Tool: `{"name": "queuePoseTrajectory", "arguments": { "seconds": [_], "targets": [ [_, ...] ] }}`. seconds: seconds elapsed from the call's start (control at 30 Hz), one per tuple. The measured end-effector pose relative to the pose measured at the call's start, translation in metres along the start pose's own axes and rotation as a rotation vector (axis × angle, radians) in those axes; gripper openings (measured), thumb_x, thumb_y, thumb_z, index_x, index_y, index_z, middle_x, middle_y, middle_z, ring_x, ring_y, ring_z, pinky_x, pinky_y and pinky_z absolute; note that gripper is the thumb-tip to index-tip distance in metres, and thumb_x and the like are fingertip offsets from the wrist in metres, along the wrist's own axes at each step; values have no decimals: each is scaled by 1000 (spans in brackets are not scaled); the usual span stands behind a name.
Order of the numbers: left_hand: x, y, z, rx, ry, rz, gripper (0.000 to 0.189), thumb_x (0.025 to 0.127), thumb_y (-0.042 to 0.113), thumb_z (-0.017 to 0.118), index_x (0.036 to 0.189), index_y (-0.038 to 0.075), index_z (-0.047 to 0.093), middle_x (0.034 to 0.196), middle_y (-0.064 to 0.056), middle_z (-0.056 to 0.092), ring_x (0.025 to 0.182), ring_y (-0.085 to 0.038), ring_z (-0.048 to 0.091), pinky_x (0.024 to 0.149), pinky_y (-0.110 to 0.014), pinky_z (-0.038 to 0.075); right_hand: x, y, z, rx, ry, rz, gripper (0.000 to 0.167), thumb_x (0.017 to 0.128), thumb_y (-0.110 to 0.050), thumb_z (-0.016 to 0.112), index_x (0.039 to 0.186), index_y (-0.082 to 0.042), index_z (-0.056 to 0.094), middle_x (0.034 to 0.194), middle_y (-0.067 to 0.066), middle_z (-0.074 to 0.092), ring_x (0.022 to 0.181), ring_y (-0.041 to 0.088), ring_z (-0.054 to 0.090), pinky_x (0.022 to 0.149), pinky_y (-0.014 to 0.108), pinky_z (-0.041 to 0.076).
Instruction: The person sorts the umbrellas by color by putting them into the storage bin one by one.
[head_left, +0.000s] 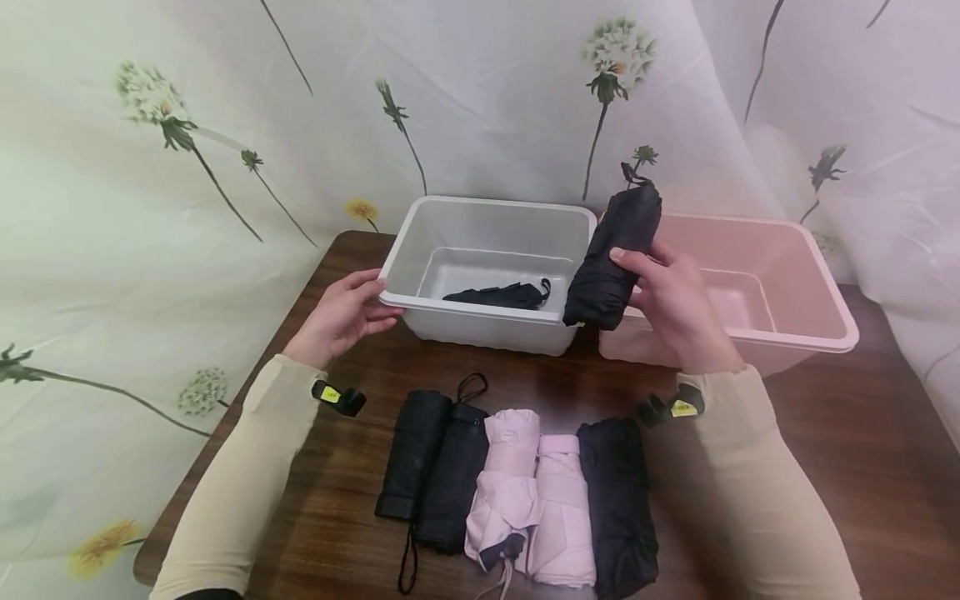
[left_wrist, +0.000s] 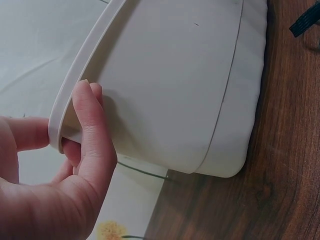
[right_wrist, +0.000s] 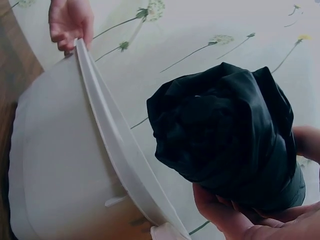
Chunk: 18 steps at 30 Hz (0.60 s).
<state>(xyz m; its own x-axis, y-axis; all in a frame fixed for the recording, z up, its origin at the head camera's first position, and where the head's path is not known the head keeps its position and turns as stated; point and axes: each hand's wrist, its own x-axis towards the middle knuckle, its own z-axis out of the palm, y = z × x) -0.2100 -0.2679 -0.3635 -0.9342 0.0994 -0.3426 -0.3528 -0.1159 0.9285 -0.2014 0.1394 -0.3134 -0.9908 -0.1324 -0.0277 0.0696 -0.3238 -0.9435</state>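
My right hand [head_left: 677, 302] grips a black folded umbrella [head_left: 617, 250] over the neighbouring rims of the two bins. Its strap end points up and back. In the right wrist view the bunched fabric end of that umbrella [right_wrist: 220, 135] faces the camera. At the left corner of the white bin [head_left: 495, 327], my left hand [head_left: 347, 315] pinches the rim, thumb on one side and fingers curled beneath, as the left wrist view shows of the hand [left_wrist: 75, 165]. Inside this bin lies another black folded umbrella [head_left: 498, 296] with a looped strap.
A pink bin [head_left: 780, 337] stands right of the white one. Nearer me on the brown table [head_left: 322, 500] lies a row of folded umbrellas: two black ones [head_left: 416, 450] at left, two pink ones [head_left: 562, 508] in the middle, a black one [head_left: 618, 508] at right. Flowered cloth [head_left: 487, 100] hangs behind.
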Motion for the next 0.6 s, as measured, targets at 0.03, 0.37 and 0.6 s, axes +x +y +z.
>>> {"name": "queuePoseTrajectory", "arguments": {
  "seconds": [0.03, 0.37, 0.6],
  "targets": [
    [0, 0, 0, 1, 0, 0, 56, 101, 23, 52, 149, 10, 28, 126, -11, 50, 82, -14, 71, 73, -28, 59, 1, 1, 1, -24, 3, 1, 50, 90, -11, 67, 135, 0, 47, 114, 4, 63, 102, 15, 62, 79, 29, 57],
    [2, -2, 0, 43, 19, 16, 57, 101, 24, 52, 150, 9, 27, 126, -10, 48, 83, -14, 71, 75, -28, 59, 13, 5, 9, -207, 45, 5, 59, 86, -23, 74, 136, -4, 50, 121, 8, 60, 98, 13, 65, 80, 25, 57],
    [1, -3, 0, 50, 30, 18, 59, 100, 27, 53, 150, 10, 27, 131, -12, 46, 85, -14, 71, 75, -28, 59, 22, 8, 17, -313, 98, -20, 60, 86, -28, 74, 137, -9, 50, 127, 13, 57, 97, 13, 64, 76, 22, 57]
  ]
}}
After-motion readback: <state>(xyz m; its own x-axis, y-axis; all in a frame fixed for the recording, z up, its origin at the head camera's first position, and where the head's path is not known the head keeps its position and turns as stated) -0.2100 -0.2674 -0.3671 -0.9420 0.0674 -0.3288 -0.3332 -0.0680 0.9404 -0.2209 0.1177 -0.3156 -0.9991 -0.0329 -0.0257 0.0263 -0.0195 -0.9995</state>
